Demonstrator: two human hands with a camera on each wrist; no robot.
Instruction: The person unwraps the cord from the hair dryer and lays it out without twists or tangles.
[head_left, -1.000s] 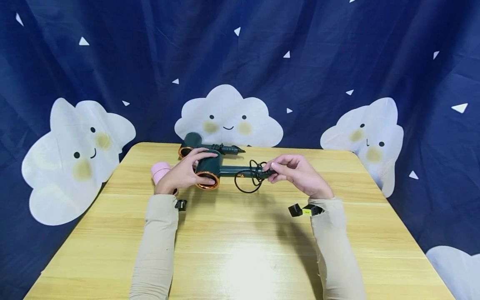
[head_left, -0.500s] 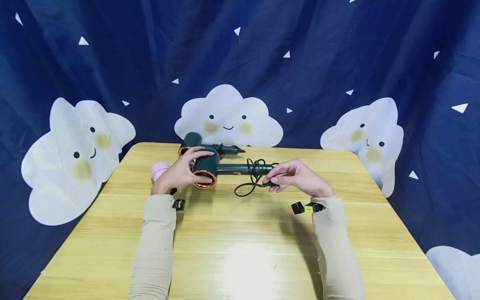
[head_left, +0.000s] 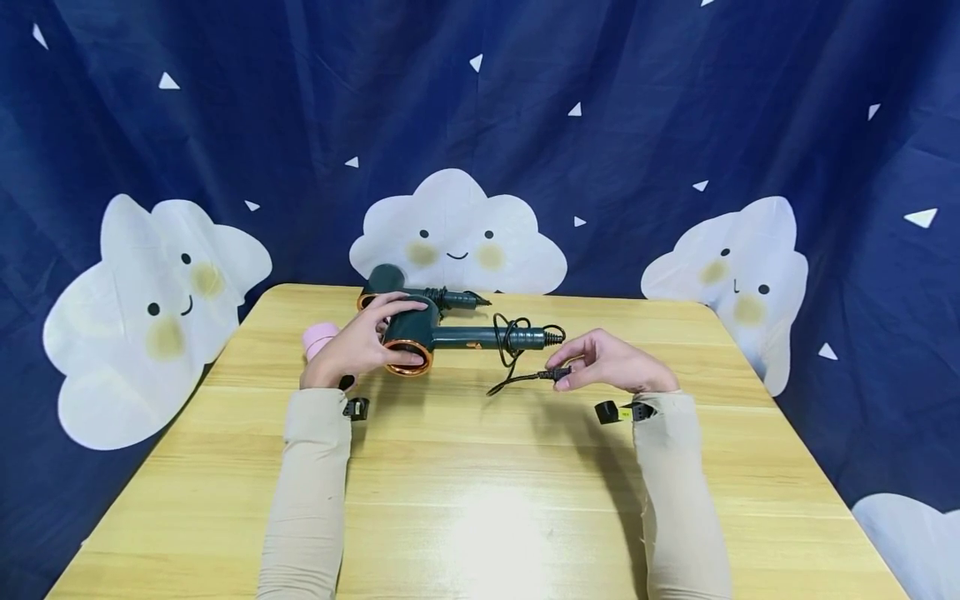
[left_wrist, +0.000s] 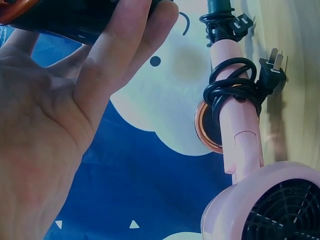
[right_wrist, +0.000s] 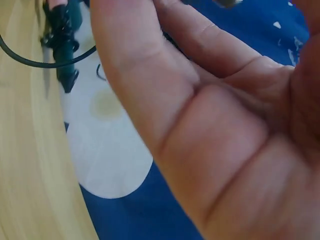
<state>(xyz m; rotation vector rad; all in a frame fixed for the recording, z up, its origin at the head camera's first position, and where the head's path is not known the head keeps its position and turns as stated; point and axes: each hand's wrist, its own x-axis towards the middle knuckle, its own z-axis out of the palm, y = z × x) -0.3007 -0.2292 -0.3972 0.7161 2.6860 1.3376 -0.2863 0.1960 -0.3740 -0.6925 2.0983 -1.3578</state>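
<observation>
My left hand (head_left: 352, 346) grips the head of a dark green hair dryer (head_left: 465, 337), thumb at its copper rim and fingers over the top. The handle points right, above the table. Black cord (head_left: 513, 360) loops loosely around the handle and runs down to a plug (head_left: 557, 375). That plug is pinched between the thumb and fingers of my right hand (head_left: 618, 364). In the right wrist view, a strand of cord (right_wrist: 30, 62) crosses beside the large, close fingers; the plug itself is mostly hidden there.
A second green hair dryer (head_left: 386, 279) with wrapped cord lies at the table's back edge. Behind my left wrist lies a pink hair dryer (left_wrist: 242, 125), its cord wound on the handle. The wooden table (head_left: 450, 467) meets a blue cloud-print curtain (head_left: 480, 108).
My right hand has drawn the plug away from the handle end, right and toward me, loosening the cord loops. The left hand has shifted slightly left with the dryer.
</observation>
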